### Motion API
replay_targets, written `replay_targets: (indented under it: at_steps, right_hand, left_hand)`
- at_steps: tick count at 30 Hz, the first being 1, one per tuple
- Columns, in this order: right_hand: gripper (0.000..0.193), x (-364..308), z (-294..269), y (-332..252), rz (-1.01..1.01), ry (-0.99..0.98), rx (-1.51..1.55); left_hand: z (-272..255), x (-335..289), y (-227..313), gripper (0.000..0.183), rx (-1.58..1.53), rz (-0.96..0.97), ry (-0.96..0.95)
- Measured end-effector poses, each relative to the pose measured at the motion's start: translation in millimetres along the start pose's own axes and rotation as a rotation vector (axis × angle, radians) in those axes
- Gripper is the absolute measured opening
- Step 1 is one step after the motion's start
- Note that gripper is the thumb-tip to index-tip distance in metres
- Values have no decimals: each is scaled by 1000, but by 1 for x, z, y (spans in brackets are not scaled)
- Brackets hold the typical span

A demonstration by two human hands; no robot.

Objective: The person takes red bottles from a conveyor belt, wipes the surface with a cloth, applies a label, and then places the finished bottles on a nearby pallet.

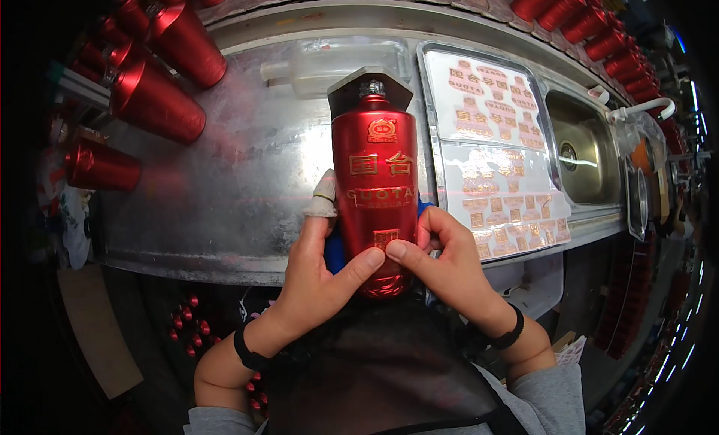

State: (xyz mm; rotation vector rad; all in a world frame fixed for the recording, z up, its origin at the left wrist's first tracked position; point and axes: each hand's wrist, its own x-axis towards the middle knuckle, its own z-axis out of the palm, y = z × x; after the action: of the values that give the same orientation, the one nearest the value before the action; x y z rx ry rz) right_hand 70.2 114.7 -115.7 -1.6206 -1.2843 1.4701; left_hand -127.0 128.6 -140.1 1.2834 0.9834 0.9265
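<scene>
A glossy red bottle [372, 147] with gold raised lettering, an emblem and a small square mark near its base lies in front of me, its neck pointing away. My left hand [318, 266] grips its left side, thumb laid beside the square mark and a whitish cover on one finger. From the right, my right hand [449, 264] holds the lower part, its thumb tip pressed at the mark's edge. Both hands' fingers are partly hidden behind the bottle. Under the neck sits a dark angular block [344, 93]. Something blue [333, 249] shows behind the bottle.
Several red bottles [168, 109] stand at the left of the metal worktop [247, 203]. To the right, a tray [425, 98] holds clear sheets of gold stickers [490, 109], beside a sink [577, 135] with a white tap [650, 105]. A clear plastic container [314, 68] lies behind the block.
</scene>
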Motion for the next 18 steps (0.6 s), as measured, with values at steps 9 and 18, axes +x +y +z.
replay_targets:
  at_steps: [9,18]
  right_hand:
    - [40,2,0,4,-60,14,69]
    - [42,4,0,3,-76,23,15]
  left_hand:
    - [7,11,10,76,-81,-19,48]
    - [7,11,9,65,-83,-17,57]
